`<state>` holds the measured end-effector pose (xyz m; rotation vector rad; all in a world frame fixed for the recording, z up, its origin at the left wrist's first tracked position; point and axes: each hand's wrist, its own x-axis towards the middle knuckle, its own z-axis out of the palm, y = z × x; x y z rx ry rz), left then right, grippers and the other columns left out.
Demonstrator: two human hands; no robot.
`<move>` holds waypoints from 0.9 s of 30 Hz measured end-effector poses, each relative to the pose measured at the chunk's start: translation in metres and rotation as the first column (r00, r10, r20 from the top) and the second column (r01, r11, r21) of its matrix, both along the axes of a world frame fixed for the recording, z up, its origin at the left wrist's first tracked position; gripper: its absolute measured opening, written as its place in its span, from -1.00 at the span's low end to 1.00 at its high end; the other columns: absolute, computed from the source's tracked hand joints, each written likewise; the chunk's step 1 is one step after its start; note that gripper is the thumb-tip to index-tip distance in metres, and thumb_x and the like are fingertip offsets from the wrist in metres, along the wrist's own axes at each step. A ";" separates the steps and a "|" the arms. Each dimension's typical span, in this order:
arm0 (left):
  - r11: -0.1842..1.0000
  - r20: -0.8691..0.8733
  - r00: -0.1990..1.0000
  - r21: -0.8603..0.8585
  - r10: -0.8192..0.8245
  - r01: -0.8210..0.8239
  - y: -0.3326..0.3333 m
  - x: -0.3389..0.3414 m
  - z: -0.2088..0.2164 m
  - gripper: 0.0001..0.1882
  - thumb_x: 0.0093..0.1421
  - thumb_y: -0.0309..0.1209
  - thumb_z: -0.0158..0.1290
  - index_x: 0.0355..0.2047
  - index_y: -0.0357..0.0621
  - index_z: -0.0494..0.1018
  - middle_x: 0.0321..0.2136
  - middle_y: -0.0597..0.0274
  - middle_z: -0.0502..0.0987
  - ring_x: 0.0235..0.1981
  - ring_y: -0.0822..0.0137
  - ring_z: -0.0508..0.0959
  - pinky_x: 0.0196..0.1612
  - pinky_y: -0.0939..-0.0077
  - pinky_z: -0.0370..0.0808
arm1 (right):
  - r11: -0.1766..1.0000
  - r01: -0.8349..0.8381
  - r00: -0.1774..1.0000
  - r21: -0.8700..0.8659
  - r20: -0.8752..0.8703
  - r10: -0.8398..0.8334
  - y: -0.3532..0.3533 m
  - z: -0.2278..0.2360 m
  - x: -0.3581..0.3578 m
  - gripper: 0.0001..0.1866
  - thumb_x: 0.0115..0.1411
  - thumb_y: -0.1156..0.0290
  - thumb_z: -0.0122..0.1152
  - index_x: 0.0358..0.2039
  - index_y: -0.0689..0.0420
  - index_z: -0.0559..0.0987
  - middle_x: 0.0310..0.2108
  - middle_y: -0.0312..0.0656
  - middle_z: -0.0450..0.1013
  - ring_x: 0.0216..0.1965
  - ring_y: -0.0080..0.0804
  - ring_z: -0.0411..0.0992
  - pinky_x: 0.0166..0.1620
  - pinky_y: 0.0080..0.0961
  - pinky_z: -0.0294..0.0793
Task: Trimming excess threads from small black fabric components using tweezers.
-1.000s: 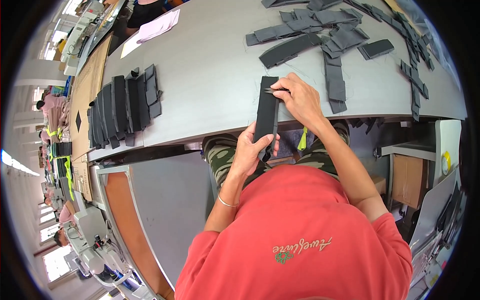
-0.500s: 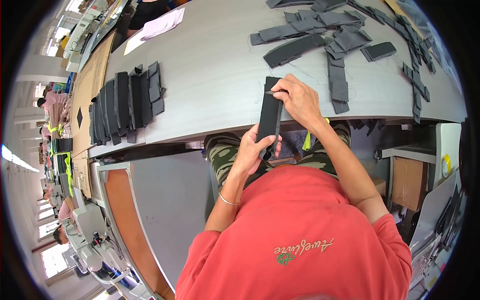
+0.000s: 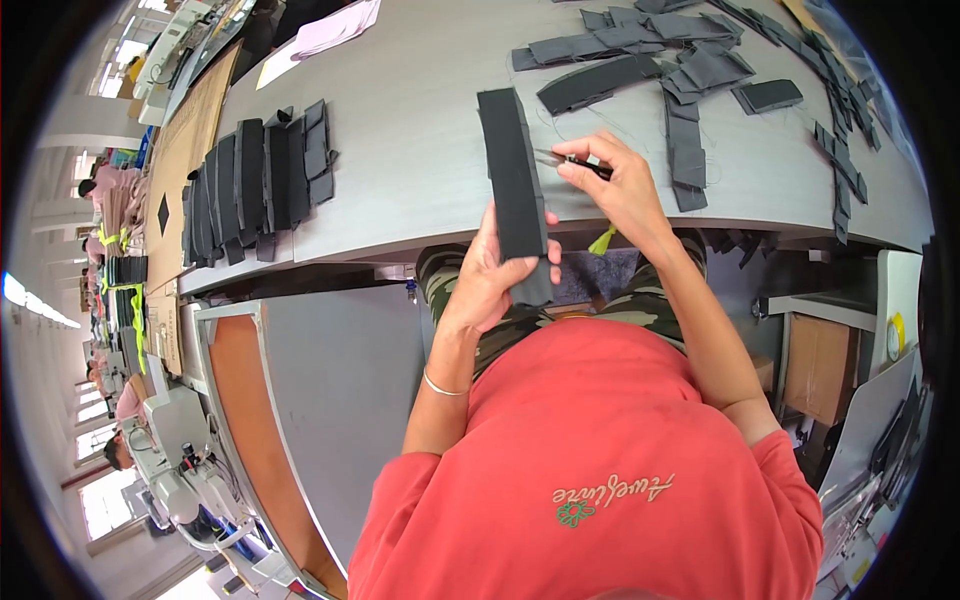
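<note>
My left hand (image 3: 484, 278) is closed around the lower part of a long dark grey fabric strip (image 3: 512, 165), thumb on top and fingertips showing at its right edge. The strip is tilted slightly, its far end over the table. In my right hand (image 3: 628, 190) are small black-handled thread snips (image 3: 590, 166), their pale blades by the strip's right edge. Whether the blades touch the cloth I cannot tell. A yellow-green ribbon (image 3: 602, 240) hangs below that hand.
A row of similar dark strips (image 3: 250, 180) lies on the grey table (image 3: 400, 140) at left. More strips (image 3: 685, 150) are heaped far right, among loose threads. Pink paper sheets (image 3: 335, 28) lie at the far left. Below the right table edge stands a cardboard box (image 3: 818, 365).
The fabric strip now extends farther over the table, its far end shifted left. My right hand has let go of its upper part and moved right, with the thread snips now showing.
</note>
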<state>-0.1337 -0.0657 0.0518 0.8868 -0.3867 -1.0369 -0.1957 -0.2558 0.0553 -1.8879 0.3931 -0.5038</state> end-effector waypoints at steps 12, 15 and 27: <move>0.982 0.208 0.965 0.063 0.163 -0.179 -0.013 0.008 0.003 -0.49 0.21 -0.57 0.04 0.15 -0.18 0.15 -0.27 0.20 0.42 -0.42 0.41 0.44 -0.43 0.54 0.44 | 0.985 -0.170 0.984 -0.008 0.060 0.170 0.027 0.031 -0.021 -0.79 0.07 0.42 0.24 -0.24 0.12 0.62 -0.36 -0.22 0.42 -0.34 -0.42 0.43 -0.28 -0.54 0.40; 0.963 0.283 0.936 0.111 0.208 -0.247 -0.014 0.006 0.005 -0.47 0.19 -0.60 0.02 0.16 -0.16 0.15 -0.30 0.24 0.43 -0.45 0.47 0.43 -0.44 0.60 0.42 | 0.978 -0.191 0.980 -0.084 0.046 0.195 0.034 0.034 -0.024 -0.81 0.07 0.41 0.24 -0.27 0.11 0.62 -0.36 -0.23 0.43 -0.36 -0.37 0.45 -0.31 -0.52 0.41; 0.926 0.421 0.891 0.239 0.172 -0.292 -0.020 0.009 0.010 -0.46 0.09 -0.64 -0.03 0.12 -0.19 0.18 -0.39 0.29 0.43 -0.52 0.52 0.41 -0.49 0.65 0.38 | 0.954 -0.088 0.981 -0.287 0.143 0.134 0.031 0.022 -0.013 -0.84 -0.01 0.43 0.26 -0.35 0.09 0.61 -0.39 -0.30 0.45 -0.41 -0.34 0.47 -0.36 -0.45 0.43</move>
